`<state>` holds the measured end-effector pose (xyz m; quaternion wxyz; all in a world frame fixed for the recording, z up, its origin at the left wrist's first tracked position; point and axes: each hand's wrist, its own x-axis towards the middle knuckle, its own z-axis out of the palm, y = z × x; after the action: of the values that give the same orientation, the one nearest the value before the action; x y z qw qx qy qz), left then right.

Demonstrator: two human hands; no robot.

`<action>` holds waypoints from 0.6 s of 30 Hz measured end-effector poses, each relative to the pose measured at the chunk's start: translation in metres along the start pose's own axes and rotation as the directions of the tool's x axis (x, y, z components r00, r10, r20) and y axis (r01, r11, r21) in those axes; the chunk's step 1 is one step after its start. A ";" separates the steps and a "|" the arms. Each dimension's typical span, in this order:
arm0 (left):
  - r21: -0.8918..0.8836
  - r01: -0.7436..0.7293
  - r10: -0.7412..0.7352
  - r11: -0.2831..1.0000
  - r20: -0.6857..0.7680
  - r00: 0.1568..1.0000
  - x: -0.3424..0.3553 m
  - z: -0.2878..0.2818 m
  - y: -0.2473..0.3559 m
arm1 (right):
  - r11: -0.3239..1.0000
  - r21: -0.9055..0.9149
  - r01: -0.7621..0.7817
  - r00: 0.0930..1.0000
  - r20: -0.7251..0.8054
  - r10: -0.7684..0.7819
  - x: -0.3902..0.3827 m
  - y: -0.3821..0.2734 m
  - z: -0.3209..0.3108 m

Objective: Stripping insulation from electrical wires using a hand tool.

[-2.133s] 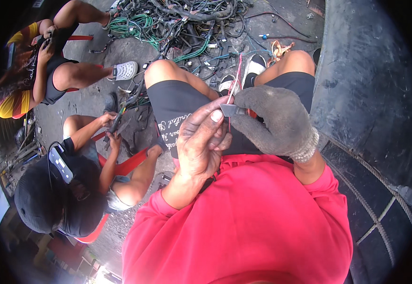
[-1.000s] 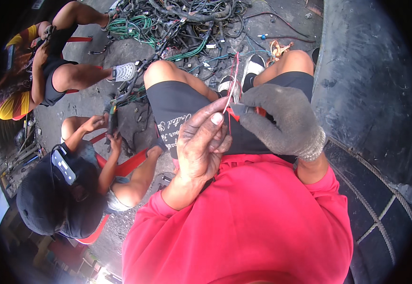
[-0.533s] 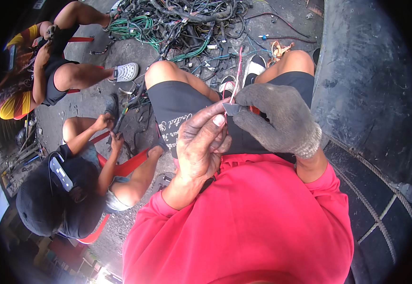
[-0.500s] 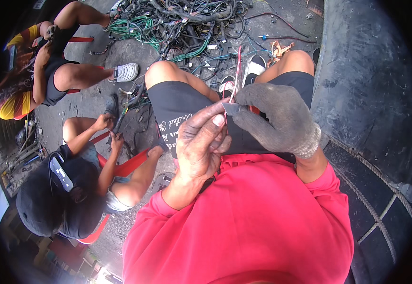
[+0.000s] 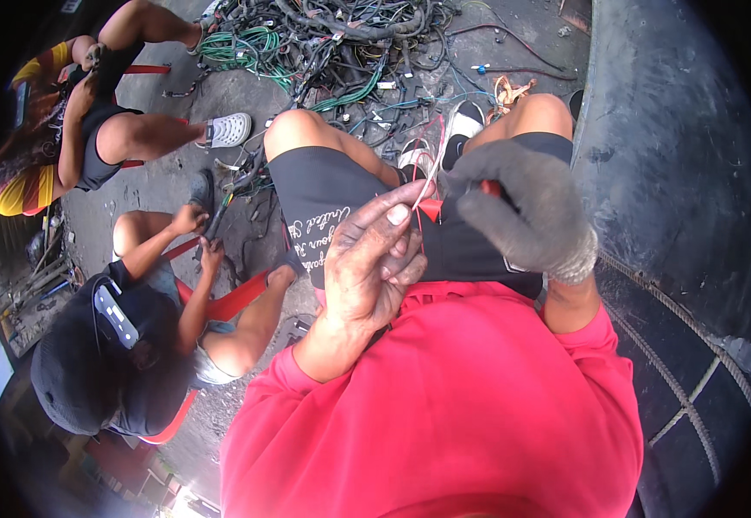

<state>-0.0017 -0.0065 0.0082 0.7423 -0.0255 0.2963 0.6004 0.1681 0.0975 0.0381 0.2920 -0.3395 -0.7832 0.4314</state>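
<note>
My left hand [image 5: 369, 250], bare and smudged, pinches a thin pale wire [image 5: 430, 183] between thumb and forefinger, its length rising from the fingertips toward my shoes. A thin red wire runs close beside it and hangs below the fingers. My right hand [image 5: 522, 203], in a grey knitted glove, is closed around a knife with a red handle [image 5: 489, 187]. The knife's dark blade is mostly hidden by the glove and points toward the wire, a little apart from it. Just under the wire shows a small red triangular patch [image 5: 430, 208]; what it belongs to is unclear.
A tangled heap of black wire harnesses [image 5: 341, 52] with green wires lies on the ground ahead. Two people sit at my left, one in a black cap [image 5: 73, 363], both with their hands busy. A large dark panel [image 5: 669, 173] and ropes [image 5: 678, 388] stand at my right.
My right hand has drawn slightly right, taking the blade off the wire by my left fingertips. The pale wire now curves more, and the red patch has come into sight. My left hand stays nearly in place.
</note>
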 end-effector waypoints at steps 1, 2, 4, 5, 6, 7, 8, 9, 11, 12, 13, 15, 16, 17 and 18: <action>-0.022 0.017 -0.018 1.000 -0.005 1.000 0.000 0.000 -0.001 | 0.998 -0.013 0.055 0.997 0.061 -0.054 -0.002 0.000 0.002; -0.043 0.034 -0.034 0.998 -0.011 0.999 0.000 -0.001 0.000 | 0.994 -0.021 0.110 0.987 0.121 -0.107 -0.002 -0.001 0.005; -0.047 0.045 -0.045 0.998 -0.011 0.999 -0.001 0.001 0.002 | 0.987 0.000 0.163 0.982 0.098 -0.162 0.000 0.000 0.011; -0.058 0.054 -0.055 0.997 -0.008 0.998 -0.001 0.001 0.002 | 0.991 0.006 0.132 0.986 0.102 -0.132 0.000 0.000 0.012; -0.058 0.054 -0.055 0.997 -0.008 0.998 -0.001 0.000 0.002 | 0.995 0.013 0.101 0.989 0.108 -0.102 0.000 0.000 0.012; -0.060 0.060 -0.061 0.996 -0.009 0.998 -0.001 -0.001 0.002 | 0.995 0.012 0.101 0.989 0.109 -0.101 0.000 0.000 0.013; -0.062 0.064 -0.065 0.996 -0.011 0.998 -0.001 -0.001 0.001 | 0.993 0.002 0.122 0.987 0.108 -0.121 0.000 0.001 0.013; -0.063 0.062 -0.063 0.996 -0.011 0.998 -0.001 -0.001 0.001 | 0.990 -0.008 0.143 0.984 0.107 -0.142 0.001 0.002 0.013; -0.074 0.059 -0.061 0.996 -0.032 0.998 -0.001 -0.001 0.000 | 0.986 -0.029 0.162 0.983 0.097 -0.159 0.001 0.003 0.014; -0.074 0.059 -0.061 0.996 -0.032 0.998 -0.001 -0.001 0.000 | 0.982 -0.051 0.180 0.981 0.085 -0.176 0.001 0.004 0.015; -0.089 0.058 -0.061 0.994 -0.036 0.997 -0.001 -0.002 0.000 | 0.982 -0.051 0.180 0.981 0.086 -0.175 0.002 0.003 0.015; -0.103 0.060 -0.064 0.993 -0.040 0.997 -0.001 -0.002 0.001 | 0.991 -0.009 0.131 0.986 0.105 -0.129 0.005 -0.001 0.014; -0.095 0.062 -0.065 0.993 -0.028 0.997 -0.002 -0.002 0.002 | 0.991 -0.009 0.130 0.986 0.104 -0.128 0.005 -0.001 0.014; -0.088 0.064 -0.066 0.994 -0.016 0.998 -0.002 -0.002 0.002 | 0.991 -0.008 0.136 0.985 0.107 -0.134 0.004 0.000 0.014; -0.088 0.064 -0.066 0.994 -0.016 0.998 -0.002 -0.003 0.003 | 0.990 -0.007 0.142 0.984 0.110 -0.141 0.004 0.000 0.014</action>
<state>-0.0060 -0.0089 0.0078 0.7569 -0.0732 0.2756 0.5881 0.1553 0.0938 0.0318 0.2760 -0.2611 -0.8234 0.4215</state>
